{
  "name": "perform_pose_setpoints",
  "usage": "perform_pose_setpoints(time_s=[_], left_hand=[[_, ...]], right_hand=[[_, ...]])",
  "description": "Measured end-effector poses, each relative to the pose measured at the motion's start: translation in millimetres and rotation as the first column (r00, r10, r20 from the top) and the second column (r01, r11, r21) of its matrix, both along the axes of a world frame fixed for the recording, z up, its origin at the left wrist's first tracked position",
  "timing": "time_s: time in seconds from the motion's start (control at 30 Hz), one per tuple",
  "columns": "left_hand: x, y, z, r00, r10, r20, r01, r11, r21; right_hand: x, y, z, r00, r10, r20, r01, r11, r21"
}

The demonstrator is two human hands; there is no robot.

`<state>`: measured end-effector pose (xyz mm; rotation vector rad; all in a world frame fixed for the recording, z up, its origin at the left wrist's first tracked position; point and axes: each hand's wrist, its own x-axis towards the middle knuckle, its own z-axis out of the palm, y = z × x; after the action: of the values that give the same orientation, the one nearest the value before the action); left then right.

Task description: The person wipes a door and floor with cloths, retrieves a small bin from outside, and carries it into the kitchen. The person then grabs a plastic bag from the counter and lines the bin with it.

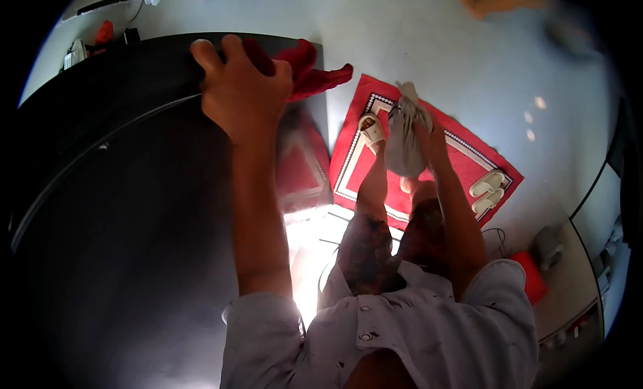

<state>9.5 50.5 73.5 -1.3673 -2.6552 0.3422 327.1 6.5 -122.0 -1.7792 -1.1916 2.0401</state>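
Note:
My left hand (244,91) is closed on a red cloth (305,67) at the top edge of a large dark glossy object (134,208). Part of the cloth hides behind my fingers, and its loose end hangs out past the corner to the right. Lower down, my right hand (429,141) grips a bunched grey cloth (405,138), which dangles in front of my legs above the rug. The exact hold of the right fingers is partly hidden by the folds.
Below me lies a red patterned rug (462,161) on the pale floor (402,34). A pair of light slippers (487,191) rests on its right corner; another slipper (372,132) is on my foot. At right stand a red object (530,276) and a low brown surface (569,282). Someone's blurred limb (502,1) shows at top right.

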Motion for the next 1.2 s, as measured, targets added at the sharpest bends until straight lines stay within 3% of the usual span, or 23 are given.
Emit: perform_pose_setpoints(time_s=[0.13,0.33,0.47,0.57,0.6,0.7,0.77,0.83,0.87,0.97,1.03,1.1,1.17,1.2], left_hand=[[40.3,23.6,16.8,0.993,0.049,0.107,-0.041,0.996,-0.076],[52.6,55.8,15.5,0.997,0.002,0.078,0.005,0.995,-0.097],[26.7,65.8,15.2,0.992,-0.063,0.110,0.075,0.992,-0.106],[24.5,55.5,33.7,0.983,-0.070,0.172,0.085,0.993,-0.080],[25.1,49.9,34.7,0.982,-0.061,0.177,0.073,0.995,-0.061],[20.9,41.5,35.8,0.981,-0.045,0.190,0.051,0.998,-0.027],[13.9,45.5,45.5,0.977,-0.046,0.209,0.058,0.997,-0.051],[11.5,38.4,57.4,0.973,-0.107,0.207,0.134,0.984,-0.120],[9.4,31.9,64.1,0.966,-0.159,0.204,0.193,0.968,-0.159],[4.4,-10.5,69.6,0.916,-0.115,0.384,0.161,0.983,-0.089],[0.3,-18.1,71.9,0.917,-0.101,0.385,0.144,0.986,-0.084],[-4.0,-15.6,75.6,0.930,-0.058,0.362,0.099,0.991,-0.093],[-7.8,-12.2,78.3,0.927,0.017,0.374,0.023,0.994,-0.103],[-4.2,-16.4,76.9,0.904,0.084,0.420,-0.048,0.994,-0.097]], right_hand=[[-30.9,73.9,21.7,0.990,-0.102,-0.099,0.102,0.995,-0.005],[-80.8,159.7,-16.8,0.984,-0.090,-0.156,0.098,0.994,0.042],[-146.4,212.7,-36.1,0.982,-0.021,-0.188,0.002,0.995,-0.104],[-181.1,225.4,-19.5,0.967,0.121,-0.225,-0.133,0.990,-0.038],[-195.8,226.8,-15.5,0.936,0.263,-0.233,-0.259,0.965,0.049],[-259.5,249.3,21.0,0.787,0.379,-0.487,-0.356,0.923,0.145],[-297.8,255.4,61.1,0.683,0.382,-0.622,-0.370,0.916,0.157],[-322.8,250.3,124.0,0.496,0.258,-0.829,-0.353,0.932,0.079],[-334.6,241.0,150.8,0.423,0.315,-0.849,-0.305,0.932,0.194],[-357.7,220.8,206.5,0.316,0.589,-0.744,-0.242,0.808,0.538],[-367.9,213.7,211.0,0.301,0.644,-0.703,-0.334,0.762,0.555],[-377.5,210.1,180.9,0.299,0.567,-0.767,-0.547,0.761,0.349],[-380.9,203.4,143.6,0.363,0.651,-0.667,-0.708,0.658,0.257],[-380.0,186.9,103.1,0.418,0.719,-0.555,-0.687,0.650,0.325]])
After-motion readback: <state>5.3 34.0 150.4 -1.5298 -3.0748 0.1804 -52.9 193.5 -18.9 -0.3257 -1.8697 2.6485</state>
